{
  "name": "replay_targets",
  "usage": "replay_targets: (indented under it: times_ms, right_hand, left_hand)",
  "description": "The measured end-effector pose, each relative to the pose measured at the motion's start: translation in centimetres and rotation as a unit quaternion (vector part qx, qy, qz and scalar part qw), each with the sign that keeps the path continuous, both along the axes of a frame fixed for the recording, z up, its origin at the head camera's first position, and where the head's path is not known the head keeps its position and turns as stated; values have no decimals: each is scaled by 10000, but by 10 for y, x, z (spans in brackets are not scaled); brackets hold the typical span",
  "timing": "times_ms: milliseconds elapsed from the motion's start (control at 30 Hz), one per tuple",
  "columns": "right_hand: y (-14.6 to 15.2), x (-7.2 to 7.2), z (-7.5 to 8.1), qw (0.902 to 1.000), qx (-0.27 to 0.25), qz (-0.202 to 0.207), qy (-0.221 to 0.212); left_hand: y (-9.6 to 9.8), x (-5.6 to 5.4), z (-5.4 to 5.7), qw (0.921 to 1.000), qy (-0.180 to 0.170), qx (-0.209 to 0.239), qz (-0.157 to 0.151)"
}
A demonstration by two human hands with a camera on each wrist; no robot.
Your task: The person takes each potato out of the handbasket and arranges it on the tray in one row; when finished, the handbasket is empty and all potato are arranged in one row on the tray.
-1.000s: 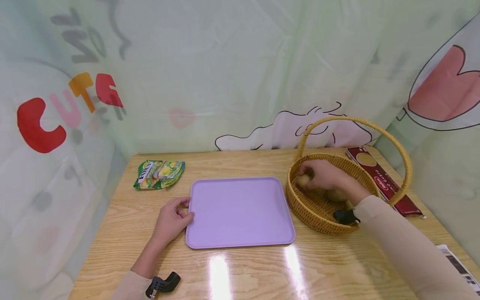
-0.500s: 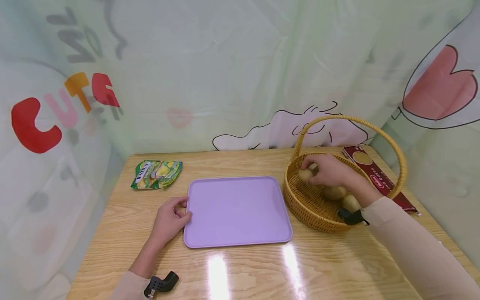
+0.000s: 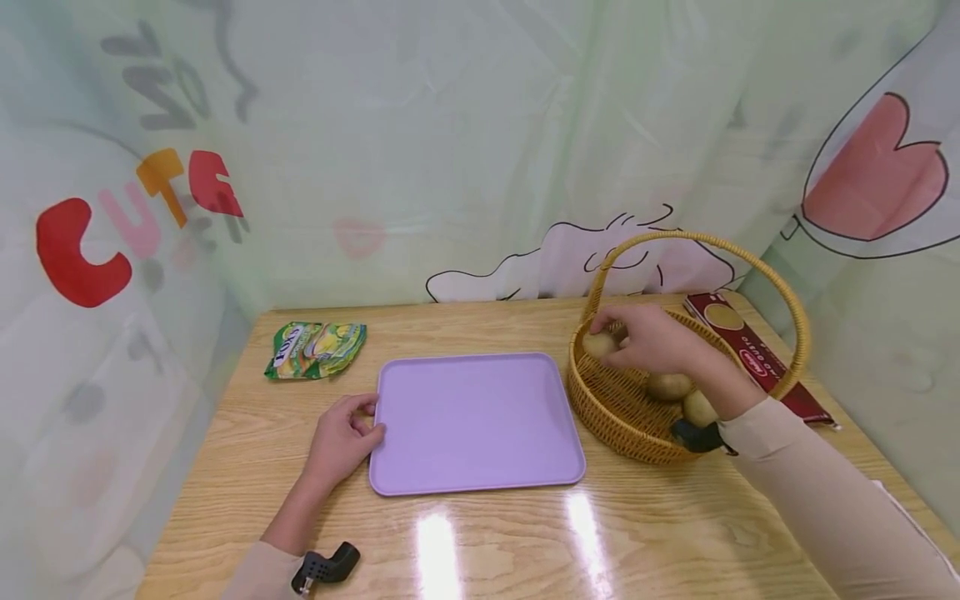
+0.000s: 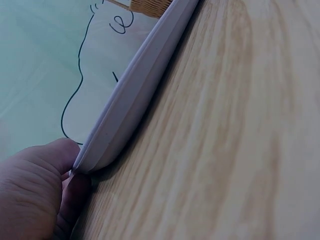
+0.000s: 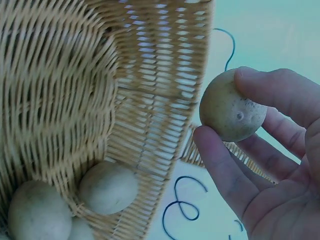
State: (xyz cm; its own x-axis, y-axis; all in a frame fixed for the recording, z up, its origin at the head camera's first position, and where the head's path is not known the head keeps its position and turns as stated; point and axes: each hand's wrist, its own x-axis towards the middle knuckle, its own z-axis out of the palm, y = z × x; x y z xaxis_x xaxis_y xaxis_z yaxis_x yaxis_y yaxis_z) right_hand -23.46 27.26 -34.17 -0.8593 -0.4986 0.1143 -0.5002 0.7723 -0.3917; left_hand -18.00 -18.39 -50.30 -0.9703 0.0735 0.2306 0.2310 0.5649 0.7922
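Observation:
A lilac rectangular tray (image 3: 480, 425) lies flat on the wooden table. My left hand (image 3: 341, 437) pinches its left rim between thumb and fingers; the left wrist view shows the thumb (image 4: 60, 152) on the edge of the tray (image 4: 125, 100). Over the left inside of a round wicker basket (image 3: 611, 425), my right hand (image 3: 648, 337) holds a small round potato (image 3: 600, 344). Seen from the right wrist, thumb and fingertips pinch this pale brown potato (image 5: 232, 107) above the weave. More potatoes (image 3: 667, 386) sit in the basket, partly hidden by my right arm.
The basket's tall arched handle (image 3: 780, 287) rises behind my right forearm. A dark red flat package (image 3: 757, 354) lies right of the basket. A green Fox's candy bag (image 3: 317, 350) rests at the back left. A printed curtain (image 3: 450, 150) hangs behind the table.
My right hand has risen from inside the basket with the potato and shifted slightly left towards the rim. My left hand stays at the tray's left edge.

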Motion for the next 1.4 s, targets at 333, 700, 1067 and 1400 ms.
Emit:
replay_targets:
  times_ms: [333,700,1067,1400]
  right_hand:
    - [-28,-2,4,9998,-95,-42,-193]
    - [-65,-7,1,9960,-703,223,-510]
    - [-97,-6,-10,9911,-1025,537,-657]
    - [-117,-12,-21,9938,-840,548,-473]
  left_hand:
    - [-2,-2,0,10000,-29,-27,51]
    - [-3,-2,-1,9999,-68,-44,69]
    - [-1,-1,-3,10000,-32,11,86]
    - [2,0,-1,9999,-72,73,62]
